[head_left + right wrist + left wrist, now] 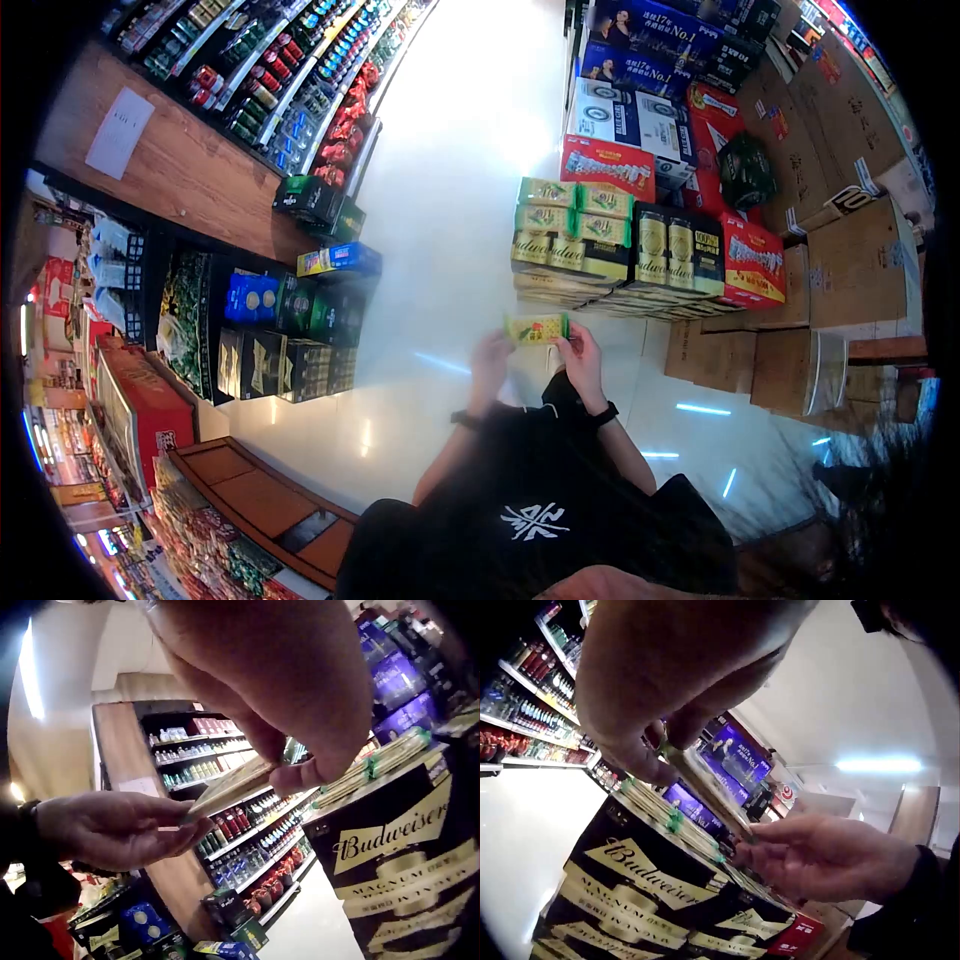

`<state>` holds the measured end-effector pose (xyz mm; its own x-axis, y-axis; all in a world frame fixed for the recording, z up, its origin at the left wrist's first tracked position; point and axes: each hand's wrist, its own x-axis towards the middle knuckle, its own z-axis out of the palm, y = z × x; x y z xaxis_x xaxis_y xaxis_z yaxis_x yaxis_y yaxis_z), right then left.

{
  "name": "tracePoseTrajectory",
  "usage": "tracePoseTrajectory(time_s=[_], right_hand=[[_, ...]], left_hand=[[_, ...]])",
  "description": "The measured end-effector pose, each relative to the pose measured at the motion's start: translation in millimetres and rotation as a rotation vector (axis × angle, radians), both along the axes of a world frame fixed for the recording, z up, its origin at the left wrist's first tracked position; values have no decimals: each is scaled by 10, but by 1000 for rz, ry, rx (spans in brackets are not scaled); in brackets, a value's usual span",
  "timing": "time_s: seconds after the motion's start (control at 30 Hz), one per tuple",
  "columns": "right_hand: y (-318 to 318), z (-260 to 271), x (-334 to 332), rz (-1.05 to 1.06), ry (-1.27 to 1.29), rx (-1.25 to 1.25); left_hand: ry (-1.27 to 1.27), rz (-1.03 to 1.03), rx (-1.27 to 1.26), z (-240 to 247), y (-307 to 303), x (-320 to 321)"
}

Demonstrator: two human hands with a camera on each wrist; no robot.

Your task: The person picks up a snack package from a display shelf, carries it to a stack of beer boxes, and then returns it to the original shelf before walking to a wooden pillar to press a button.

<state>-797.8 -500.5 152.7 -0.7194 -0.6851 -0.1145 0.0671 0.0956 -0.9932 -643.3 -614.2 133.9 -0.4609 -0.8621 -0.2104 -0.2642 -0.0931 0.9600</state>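
A flat yellow packet with green ends and red print point(537, 329) is stretched between both hands in front of the body. My left hand point(490, 362) pinches its left end, thumb and fingers on opposite faces. At the other end, my right hand point(580, 360) pinches the packet in the same way. Seen edge-on in the left wrist view, the packet point(709, 787) looks thin and straight. Beyond the hands, several similar green-and-yellow packets point(605, 200) lie on a stack of black and gold Budweiser boxes point(570, 252).
Blue beer cartons point(650, 65) and brown cardboard boxes point(860, 260) are piled on the right. To the left, bottle shelves point(270, 75) run beside a wooden counter point(190, 160), with green and black beer boxes point(320, 310) below. A pale shiny floor point(450, 180) lies between.
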Motion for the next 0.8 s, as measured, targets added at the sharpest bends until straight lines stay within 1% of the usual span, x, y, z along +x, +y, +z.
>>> tracePoseTrajectory(time_s=[0.07, 0.13, 0.23, 0.27, 0.33, 0.43, 0.53, 0.6, 0.67, 0.7, 0.73, 0.8], right_hand=[[-157, 97, -272, 25, 4, 90], [-315, 302, -510, 37, 40, 227], [-525, -29, -903, 35, 138, 131], [-571, 22, -1015, 46, 88, 108], [-726, 285, -1236, 71, -10, 58], [-941, 382, -1423, 17, -6, 8], [-1132, 49, -1618, 57, -46, -69], [-1243, 45, -1721, 70, 115, 27], [-1344, 63, -1753, 72, 240, 90], [-1392, 89, -1770, 67, 286, 106], [-1455, 116, -1801, 62, 338, 122], [-1573, 83, -1840, 26, 376, 69]], left_hand=[[9, 2, -54, -1, -171, -251], [27, 35, 9, 164, -289, -534], [93, 86, 99, 349, -463, -959], [119, 107, 129, 362, -512, -1069], [119, 122, 105, 332, -614, -1268], [73, 156, 71, 251, -783, -1469], [123, 228, 18, 245, -900, -1642], [193, 262, -4, 110, -1042, -1711], [55, 227, -201, -141, -1241, -1735], [-15, 201, -295, -179, -1330, -1758], [-30, 204, -299, -218, -1412, -1793], [-55, 217, -305, -214, -1559, -1899]])
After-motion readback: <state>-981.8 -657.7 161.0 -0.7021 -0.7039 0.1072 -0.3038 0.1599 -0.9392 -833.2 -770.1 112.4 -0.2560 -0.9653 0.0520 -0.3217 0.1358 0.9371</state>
